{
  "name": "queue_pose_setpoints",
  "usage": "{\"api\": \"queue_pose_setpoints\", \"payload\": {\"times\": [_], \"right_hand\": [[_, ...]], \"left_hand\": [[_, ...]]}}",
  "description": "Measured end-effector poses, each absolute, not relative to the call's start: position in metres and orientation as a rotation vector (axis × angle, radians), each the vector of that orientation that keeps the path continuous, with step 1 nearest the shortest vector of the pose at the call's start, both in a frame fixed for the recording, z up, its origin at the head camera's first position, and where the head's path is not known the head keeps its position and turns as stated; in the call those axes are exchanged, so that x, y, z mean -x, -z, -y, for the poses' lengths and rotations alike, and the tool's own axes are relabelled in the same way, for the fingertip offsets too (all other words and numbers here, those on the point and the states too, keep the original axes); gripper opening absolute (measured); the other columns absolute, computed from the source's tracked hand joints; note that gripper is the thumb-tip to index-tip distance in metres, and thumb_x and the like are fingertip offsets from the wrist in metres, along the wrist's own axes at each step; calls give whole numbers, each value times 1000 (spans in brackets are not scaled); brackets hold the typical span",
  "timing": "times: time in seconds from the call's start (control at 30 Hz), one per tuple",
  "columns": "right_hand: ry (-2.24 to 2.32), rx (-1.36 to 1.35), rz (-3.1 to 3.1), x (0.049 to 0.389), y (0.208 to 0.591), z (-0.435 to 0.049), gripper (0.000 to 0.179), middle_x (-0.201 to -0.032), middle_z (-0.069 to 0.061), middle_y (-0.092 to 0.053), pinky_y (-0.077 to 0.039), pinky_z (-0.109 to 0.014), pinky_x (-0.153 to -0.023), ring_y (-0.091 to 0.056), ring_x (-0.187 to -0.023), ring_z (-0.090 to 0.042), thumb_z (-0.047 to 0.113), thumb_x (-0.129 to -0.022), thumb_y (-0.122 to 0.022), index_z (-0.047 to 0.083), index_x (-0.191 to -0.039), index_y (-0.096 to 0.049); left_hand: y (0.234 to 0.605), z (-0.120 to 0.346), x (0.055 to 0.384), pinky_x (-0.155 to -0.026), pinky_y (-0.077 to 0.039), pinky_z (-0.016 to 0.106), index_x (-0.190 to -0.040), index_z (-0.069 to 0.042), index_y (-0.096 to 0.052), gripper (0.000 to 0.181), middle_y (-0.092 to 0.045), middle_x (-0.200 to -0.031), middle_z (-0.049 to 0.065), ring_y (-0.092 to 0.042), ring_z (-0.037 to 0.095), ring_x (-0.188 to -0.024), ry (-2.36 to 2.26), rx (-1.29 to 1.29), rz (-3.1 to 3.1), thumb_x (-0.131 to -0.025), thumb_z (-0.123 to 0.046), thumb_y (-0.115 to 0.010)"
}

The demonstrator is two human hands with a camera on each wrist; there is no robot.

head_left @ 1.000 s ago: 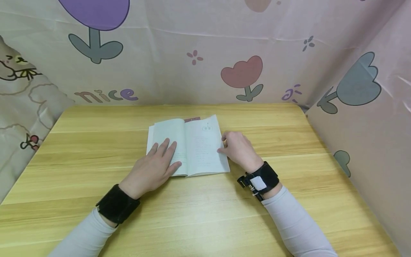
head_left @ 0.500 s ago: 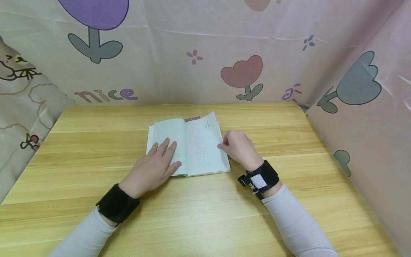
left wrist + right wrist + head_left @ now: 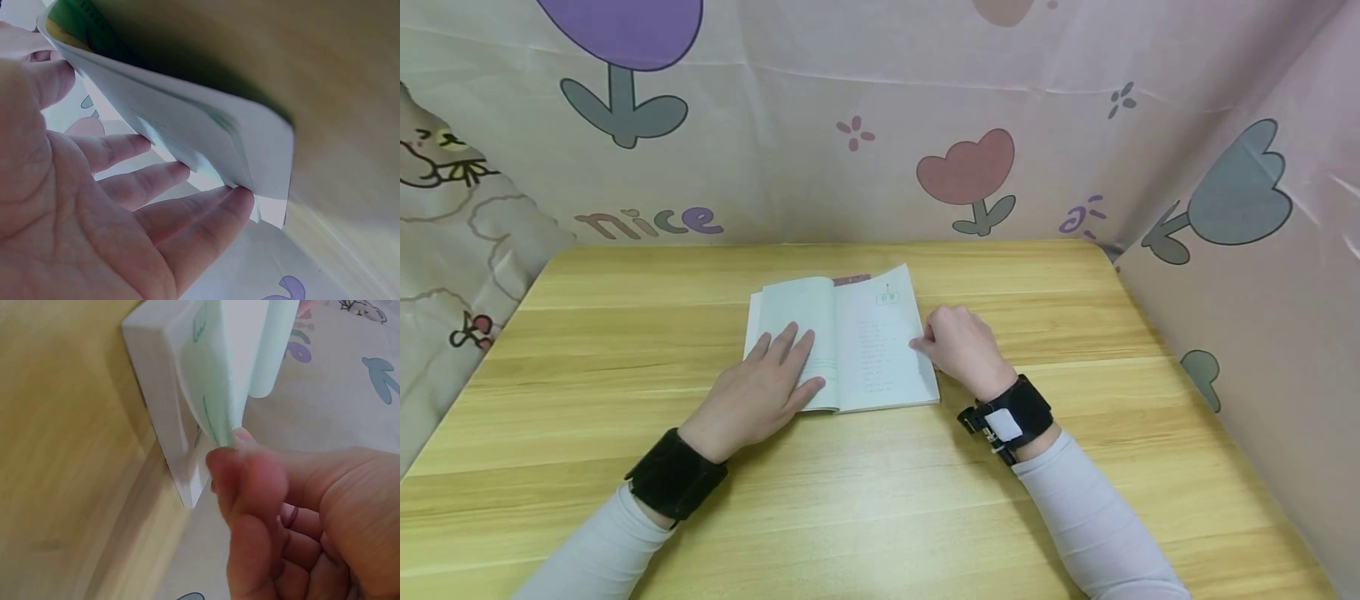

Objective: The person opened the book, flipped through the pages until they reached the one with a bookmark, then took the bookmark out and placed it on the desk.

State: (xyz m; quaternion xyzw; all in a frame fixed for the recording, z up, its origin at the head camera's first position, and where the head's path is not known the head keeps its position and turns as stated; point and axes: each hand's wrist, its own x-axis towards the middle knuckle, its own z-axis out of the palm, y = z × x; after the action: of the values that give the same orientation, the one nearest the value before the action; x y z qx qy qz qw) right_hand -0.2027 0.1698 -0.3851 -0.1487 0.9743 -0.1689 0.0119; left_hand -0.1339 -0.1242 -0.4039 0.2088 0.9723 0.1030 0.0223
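Note:
An open book (image 3: 876,367) lies on the wooden table, its right page printed with short lines of text and a small green drawing near the top. My left hand (image 3: 763,396) rests on the left page with fingers spread; in the left wrist view its straight fingertips (image 3: 240,197) touch the paper. At the book's right edge my right hand (image 3: 962,346) pinches a page (image 3: 215,381) between thumb and curled fingers. That page bows up off the thick stack beneath it in the right wrist view. Its upper corner stands raised in the head view.
A reddish-brown strip (image 3: 852,280) sticks out behind the book's top edge. The wooden table (image 3: 625,333) extends around the book on all sides. Patterned cloth (image 3: 820,167) hangs along the back and both sides of the table.
The right page's upper corner lifted, then shifted slightly right, still raised. My right fingers have drawn in closer at the page edge. The left hand stays in place.

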Motion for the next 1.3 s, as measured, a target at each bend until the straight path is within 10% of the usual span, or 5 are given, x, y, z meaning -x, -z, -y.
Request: {"api": "queue_pose_setpoints", "payload": {"times": [0.83, 1.3], "right_hand": [[580, 474, -2983, 207, 383, -174, 32, -63, 2, -54, -34, -24, -51, -48, -55, -12, 20, -100, -74, 11, -70, -70], [787, 525, -2818, 208, 375, -175, 29, -73, -5, -72, -44, -27, -59, -59, -60, -14, 27, -110, -62, 8, -91, -73]], "left_hand": [[403, 124, 135, -113, -46, 69, -163, 1, -40, 73, -39, -167, 32, -45, 59, -147, -327, -650, -3018, -111, -48, -53], [398, 129, 138, -79, -58, 46, -123, -1, -68, 42, -66, -110, 18, -59, 32, -94, -448, -719, -3169, -101, -36, -74]]}}
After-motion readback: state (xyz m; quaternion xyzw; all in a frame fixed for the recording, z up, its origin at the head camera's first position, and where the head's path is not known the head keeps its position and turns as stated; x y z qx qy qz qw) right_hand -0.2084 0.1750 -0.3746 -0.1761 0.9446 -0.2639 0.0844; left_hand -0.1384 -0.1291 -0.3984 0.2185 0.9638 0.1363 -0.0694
